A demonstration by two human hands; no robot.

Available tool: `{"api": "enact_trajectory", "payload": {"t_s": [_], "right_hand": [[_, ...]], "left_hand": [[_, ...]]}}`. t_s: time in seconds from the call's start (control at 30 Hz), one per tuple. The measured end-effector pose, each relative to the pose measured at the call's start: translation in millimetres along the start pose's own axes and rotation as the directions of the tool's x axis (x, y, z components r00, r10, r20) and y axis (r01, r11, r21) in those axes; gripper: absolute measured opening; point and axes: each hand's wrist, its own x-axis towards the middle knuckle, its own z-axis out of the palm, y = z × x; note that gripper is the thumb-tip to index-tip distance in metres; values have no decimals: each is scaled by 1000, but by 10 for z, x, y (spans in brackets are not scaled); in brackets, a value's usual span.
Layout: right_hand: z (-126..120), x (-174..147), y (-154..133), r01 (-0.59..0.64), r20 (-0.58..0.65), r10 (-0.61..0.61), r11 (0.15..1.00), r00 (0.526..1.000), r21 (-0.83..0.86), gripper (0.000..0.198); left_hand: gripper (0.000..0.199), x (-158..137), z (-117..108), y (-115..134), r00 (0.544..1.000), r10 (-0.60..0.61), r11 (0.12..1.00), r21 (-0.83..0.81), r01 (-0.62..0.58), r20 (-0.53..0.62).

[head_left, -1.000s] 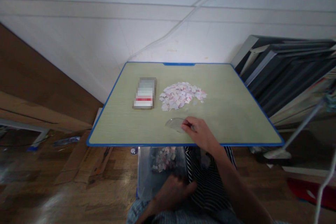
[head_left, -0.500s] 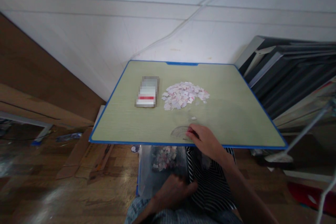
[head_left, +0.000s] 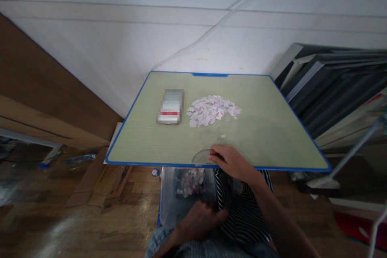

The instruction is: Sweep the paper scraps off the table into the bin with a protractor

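My right hand [head_left: 226, 159] is at the front edge of the pale green table [head_left: 266, 129], its fingertips pinched on the right end of a clear half-round protractor [head_left: 200, 156]. The protractor lies at or just above the tabletop, partly hidden by my fingers. Beyond it sits a heap of small white and pinkish paper scraps [head_left: 208, 113], with one loose scrap [head_left: 223, 136] nearer my hand. Below the table, over my lap, is my left hand [head_left: 201, 215]; it looks dark and blurred, and most of its fingers are hidden.
Left of the heap lies a pixelated flat box-like object [head_left: 171, 107]. Under the table's front edge stands a translucent bin [head_left: 169, 205] with paper scraps [head_left: 192, 179] inside. Dark flat panels [head_left: 338, 76] lean at the right; cardboard [head_left: 93, 181] lies on the floor at left.
My right hand has slid slightly left and toward me, and the protractor has shifted with it to the table's front edge. My left hand has hardly moved.
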Motion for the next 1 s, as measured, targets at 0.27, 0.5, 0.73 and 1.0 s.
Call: {"api": "enact_trajectory", "payload": {"t_s": [0.27, 0.5, 0.73, 1.0], "right_hand": [[39, -28, 88, 91, -15, -91, 996, 996, 0, 17], [-72, -91, 45, 100, 9, -102, 987, 995, 126, 16], [-317, -178, 471, -95, -480, 224, 956, 848, 278, 18], [-312, -193, 610, -136, -543, 229, 969, 808, 208, 14]], "left_hand": [[31, -15, -30, 0, 1000, 5, 1000, -10, -5, -30], [26, -9, 12, -9, 999, 13, 1000, -13, -14, -39], [35, -10, 30, 1, 999, 1, 1000, 7, -1, -41], [34, -10, 64, 10, 999, -22, 1000, 16, 22, -30]]}}
